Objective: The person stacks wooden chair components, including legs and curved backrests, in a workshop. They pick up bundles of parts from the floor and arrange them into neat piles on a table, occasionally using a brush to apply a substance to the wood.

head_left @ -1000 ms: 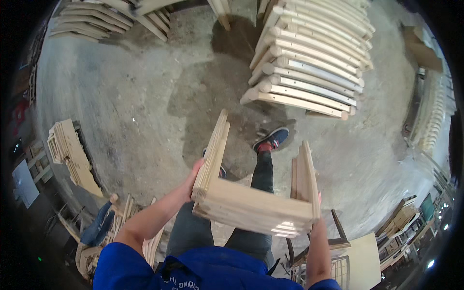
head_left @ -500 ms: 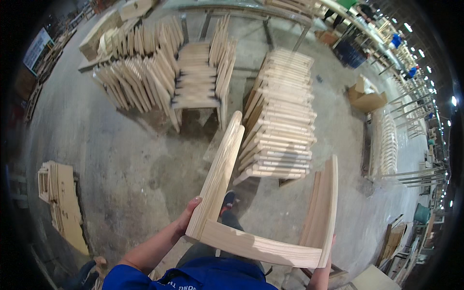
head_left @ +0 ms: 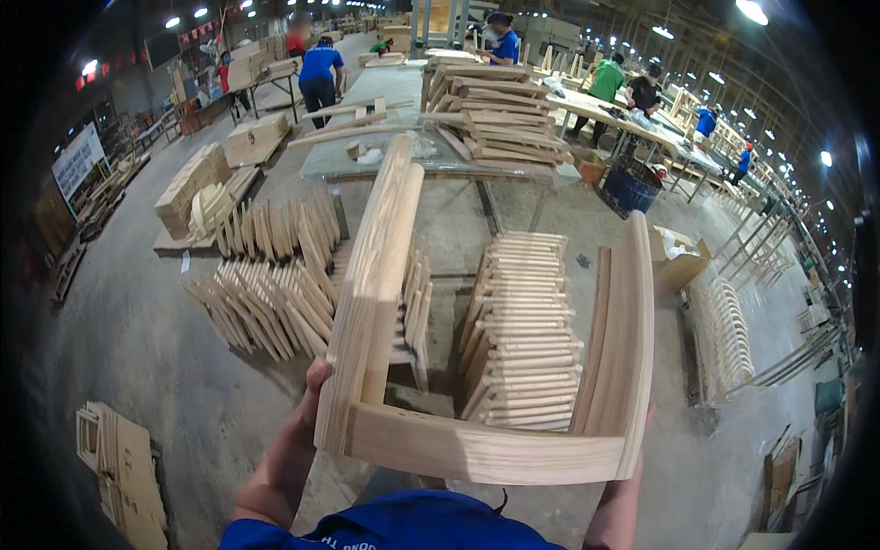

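Concrete workshop floor (head_left: 147, 348) stacked with wooden parts (head_left: 527, 330) lies below as a U-shaped wooden frame (head_left: 477, 440) is held chest-high, the left hand (head_left: 312, 403) clasped on its corner, the right hand (head_left: 642, 431) mostly hidden, its grip unclear; level carrying and even support are advised.

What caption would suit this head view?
Both hands, left hand and right hand, carry a pale U-shaped wooden chair frame above stacked wooden chair parts.
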`<control>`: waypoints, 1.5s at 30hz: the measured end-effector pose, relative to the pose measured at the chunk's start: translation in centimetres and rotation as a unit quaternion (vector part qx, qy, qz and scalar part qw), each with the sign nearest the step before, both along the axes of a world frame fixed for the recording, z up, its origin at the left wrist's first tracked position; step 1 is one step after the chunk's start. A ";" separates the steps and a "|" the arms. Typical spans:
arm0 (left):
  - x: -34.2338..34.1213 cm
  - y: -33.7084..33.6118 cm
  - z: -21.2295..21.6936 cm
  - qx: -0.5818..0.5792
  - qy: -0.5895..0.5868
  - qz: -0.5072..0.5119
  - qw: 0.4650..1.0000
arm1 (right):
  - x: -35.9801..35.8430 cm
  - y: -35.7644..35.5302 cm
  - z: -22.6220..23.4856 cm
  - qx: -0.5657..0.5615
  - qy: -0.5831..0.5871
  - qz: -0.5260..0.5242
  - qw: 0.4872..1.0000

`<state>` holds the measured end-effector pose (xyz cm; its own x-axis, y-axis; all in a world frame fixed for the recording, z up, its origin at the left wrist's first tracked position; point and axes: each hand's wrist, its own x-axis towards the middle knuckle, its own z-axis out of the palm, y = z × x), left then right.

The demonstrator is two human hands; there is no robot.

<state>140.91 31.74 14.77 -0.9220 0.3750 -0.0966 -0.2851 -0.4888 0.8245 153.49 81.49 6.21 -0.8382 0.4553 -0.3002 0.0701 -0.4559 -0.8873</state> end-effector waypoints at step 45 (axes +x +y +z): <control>-101.4 22.9 29.4 -0.263 0.194 0.052 0.944 | -111.2 16.2 33.7 0.145 0.190 0.205 0.949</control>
